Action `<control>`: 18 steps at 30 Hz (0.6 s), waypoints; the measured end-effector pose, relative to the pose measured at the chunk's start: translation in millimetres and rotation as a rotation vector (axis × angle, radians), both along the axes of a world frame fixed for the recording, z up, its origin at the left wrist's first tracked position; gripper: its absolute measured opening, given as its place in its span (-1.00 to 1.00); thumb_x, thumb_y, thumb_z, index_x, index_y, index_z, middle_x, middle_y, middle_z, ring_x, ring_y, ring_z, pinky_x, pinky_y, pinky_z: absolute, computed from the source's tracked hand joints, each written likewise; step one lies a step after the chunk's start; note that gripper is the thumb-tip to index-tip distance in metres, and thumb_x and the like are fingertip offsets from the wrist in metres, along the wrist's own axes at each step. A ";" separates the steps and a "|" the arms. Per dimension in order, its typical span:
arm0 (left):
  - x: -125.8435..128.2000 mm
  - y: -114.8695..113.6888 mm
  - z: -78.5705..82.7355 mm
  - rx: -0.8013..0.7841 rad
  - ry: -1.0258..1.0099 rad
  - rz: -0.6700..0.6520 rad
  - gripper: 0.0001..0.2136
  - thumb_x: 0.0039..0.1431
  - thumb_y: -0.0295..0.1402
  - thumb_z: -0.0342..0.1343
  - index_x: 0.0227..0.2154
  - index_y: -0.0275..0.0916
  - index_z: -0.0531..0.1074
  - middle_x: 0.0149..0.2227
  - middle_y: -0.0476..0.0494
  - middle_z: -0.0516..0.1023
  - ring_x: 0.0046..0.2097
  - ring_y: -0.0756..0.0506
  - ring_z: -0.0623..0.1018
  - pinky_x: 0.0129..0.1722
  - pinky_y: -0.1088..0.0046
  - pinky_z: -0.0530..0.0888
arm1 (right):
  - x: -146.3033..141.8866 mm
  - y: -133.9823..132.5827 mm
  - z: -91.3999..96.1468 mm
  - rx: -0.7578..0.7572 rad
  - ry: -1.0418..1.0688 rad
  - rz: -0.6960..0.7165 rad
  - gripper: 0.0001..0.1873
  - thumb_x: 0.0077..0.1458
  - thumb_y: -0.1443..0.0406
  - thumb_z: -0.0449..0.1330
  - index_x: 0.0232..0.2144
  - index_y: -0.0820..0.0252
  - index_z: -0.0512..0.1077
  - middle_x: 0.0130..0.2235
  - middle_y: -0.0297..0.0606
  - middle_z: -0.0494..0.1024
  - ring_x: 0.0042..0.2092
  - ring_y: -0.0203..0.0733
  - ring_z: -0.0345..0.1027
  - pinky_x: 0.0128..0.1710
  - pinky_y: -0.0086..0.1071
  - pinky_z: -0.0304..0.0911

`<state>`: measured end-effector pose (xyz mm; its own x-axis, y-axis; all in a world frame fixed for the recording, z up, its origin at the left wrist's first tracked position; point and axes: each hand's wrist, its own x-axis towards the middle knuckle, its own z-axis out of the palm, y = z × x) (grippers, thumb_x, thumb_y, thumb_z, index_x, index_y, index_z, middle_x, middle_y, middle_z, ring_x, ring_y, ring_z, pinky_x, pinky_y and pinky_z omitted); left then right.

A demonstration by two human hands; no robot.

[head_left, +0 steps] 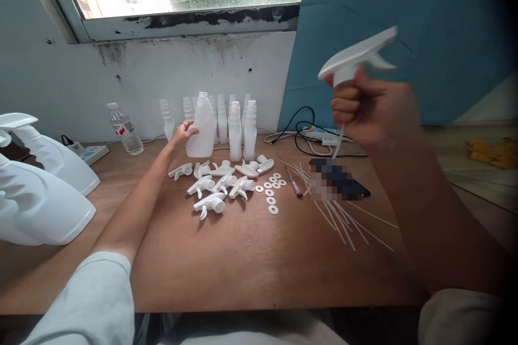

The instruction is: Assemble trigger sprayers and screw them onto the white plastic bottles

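My left hand (186,132) reaches to the back of the table and grips a white plastic bottle (204,132) by its side. The bottle stands upright with its neck uncapped. Raised high at the right, my right hand (366,108) is closed round the neck of a white trigger sprayer head (356,59), with a thin dip tube (339,140) hanging below the fist. Several loose sprayer heads (208,205) lie in the middle of the table. Flat white washers (273,209) are scattered beside them, and several thin white tubes (335,221) fan out farther right.
More white bottles (235,135) stand upright near the wall. A screwdriver (293,182) and a dark, partly blurred phone-like object (348,183) lie among the tubes. Large white bottles (40,205) sit at the left, near a water bottle (126,130) and power strip (94,154). Black cables (303,132) run behind.
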<state>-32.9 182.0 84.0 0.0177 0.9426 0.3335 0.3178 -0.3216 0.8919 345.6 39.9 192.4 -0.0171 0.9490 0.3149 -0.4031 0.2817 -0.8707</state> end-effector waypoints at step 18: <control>51.6 6.3 -55.5 -0.001 0.147 0.201 -0.55 -0.09 -0.12 0.34 -0.26 -0.22 0.27 -0.15 -0.27 0.48 -0.05 -0.27 0.48 -0.04 0.20 0.39 | 44.8 52.0 -123.4 -0.300 -0.591 -0.270 -0.69 -0.01 0.14 0.28 -0.19 0.06 0.44 0.04 -0.15 0.51 0.09 0.04 0.40 -0.03 -0.18 0.35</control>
<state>18.6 188.3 28.5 -0.1216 0.9326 0.3399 0.5015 -0.2378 0.8318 390.4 91.9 68.9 0.1432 0.9884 0.0507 0.2100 0.0197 -0.9775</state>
